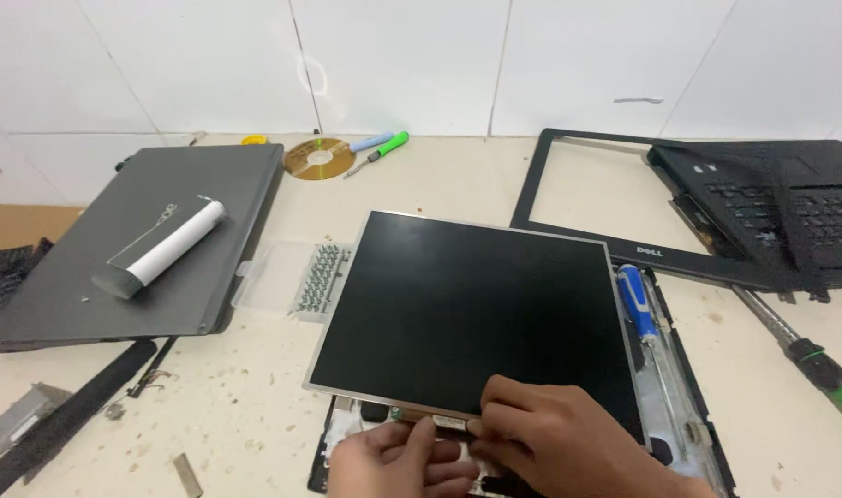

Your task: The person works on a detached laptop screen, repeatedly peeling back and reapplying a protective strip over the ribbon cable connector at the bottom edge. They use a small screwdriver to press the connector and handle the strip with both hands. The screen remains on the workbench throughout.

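bright, even light, soft shadows, slight blur, mild edge distortion.

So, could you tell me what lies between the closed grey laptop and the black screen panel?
In the head view, a clear plastic case of screwdriver bits lies between the grey laptop and the screen panel.

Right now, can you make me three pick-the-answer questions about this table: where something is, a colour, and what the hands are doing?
1. Where is the blue-handled screwdriver?
A. right of the screen panel
B. on the closed grey laptop
C. beside the disc

2. What colour is the disc?
A. red
B. gold
C. black

3. What are the left hand and right hand doing?
A. resting apart
B. gripping screwdrivers
C. touching the panel's near edge

Answers: 1 A, it lies along the panel's right side. 2 B, it shines gold. 3 C, both hands' fingers meet that edge.
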